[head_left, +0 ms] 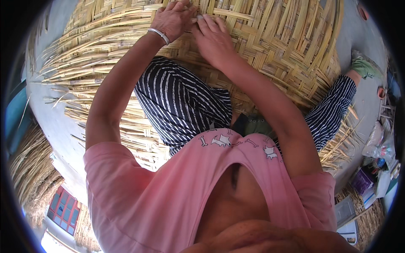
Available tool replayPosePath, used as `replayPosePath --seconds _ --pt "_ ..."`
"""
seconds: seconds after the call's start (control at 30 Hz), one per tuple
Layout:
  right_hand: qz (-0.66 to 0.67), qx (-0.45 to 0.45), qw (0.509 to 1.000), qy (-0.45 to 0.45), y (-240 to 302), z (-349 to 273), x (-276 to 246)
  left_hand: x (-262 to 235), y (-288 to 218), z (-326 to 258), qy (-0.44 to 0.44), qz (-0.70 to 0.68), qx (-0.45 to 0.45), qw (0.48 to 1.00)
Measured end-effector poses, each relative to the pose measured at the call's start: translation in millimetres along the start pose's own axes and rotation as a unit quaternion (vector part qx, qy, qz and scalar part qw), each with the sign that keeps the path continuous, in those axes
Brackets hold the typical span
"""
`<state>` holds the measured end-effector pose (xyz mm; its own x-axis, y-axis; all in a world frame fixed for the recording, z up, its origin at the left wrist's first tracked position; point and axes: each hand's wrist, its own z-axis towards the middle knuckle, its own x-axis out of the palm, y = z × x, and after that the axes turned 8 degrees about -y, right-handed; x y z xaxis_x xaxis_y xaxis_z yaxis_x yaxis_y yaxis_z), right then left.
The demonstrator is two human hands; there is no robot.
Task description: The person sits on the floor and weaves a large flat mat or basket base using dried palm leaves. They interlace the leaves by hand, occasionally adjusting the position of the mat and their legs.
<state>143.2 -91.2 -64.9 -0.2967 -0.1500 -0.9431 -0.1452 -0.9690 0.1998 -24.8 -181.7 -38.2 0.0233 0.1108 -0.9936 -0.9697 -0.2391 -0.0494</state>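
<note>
A large woven mat [261, 46] of flat yellow reed strips spreads under both of my hands and my legs. At its upper edge in view, my left hand [174, 20] presses on the weave with bent fingers drawn together. A pale bracelet [159, 35] circles that wrist. Close beside it, my right hand [213, 40] rests on the mat with curled fingers, their tips nearly meeting the left hand's. Whatever thin strip lies beneath the fingertips is hidden. Long unwoven reed ends [84, 63] fan out from the mat's left side.
My legs in striped trousers [181, 97] rest on the mat, one foot in a green shoe [363, 66] at the right. Plastic bags [375, 141] and a purple box [362, 180] lie on the right. Bundled reeds [31, 164] and a red-framed window [64, 211] appear at the left.
</note>
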Motion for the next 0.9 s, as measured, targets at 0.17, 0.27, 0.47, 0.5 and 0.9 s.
replayPosePath --seconds 0.17,0.27,0.47,0.5,0.9 --pt "0.074 0.051 0.996 -0.029 -26.4 -23.2 -34.3 11.3 -5.2 0.9 -0.035 0.058 0.003 0.998" --pt "-0.028 0.086 0.980 -0.178 -56.1 -11.8 -55.1 2.6 -7.5 9.4 0.111 0.078 -0.011 0.991" --pt "0.093 0.326 0.935 0.101 -82.4 26.5 -81.0 19.0 -3.0 -2.0 0.000 0.106 0.047 0.993" --pt "0.097 0.328 0.934 0.101 -85.2 25.4 -77.3 19.9 -2.7 -2.2 0.013 0.102 0.048 0.994" --pt "0.006 0.074 0.997 0.037 -108.4 21.1 -61.9 19.2 2.5 -8.1 0.053 0.021 0.045 0.997"
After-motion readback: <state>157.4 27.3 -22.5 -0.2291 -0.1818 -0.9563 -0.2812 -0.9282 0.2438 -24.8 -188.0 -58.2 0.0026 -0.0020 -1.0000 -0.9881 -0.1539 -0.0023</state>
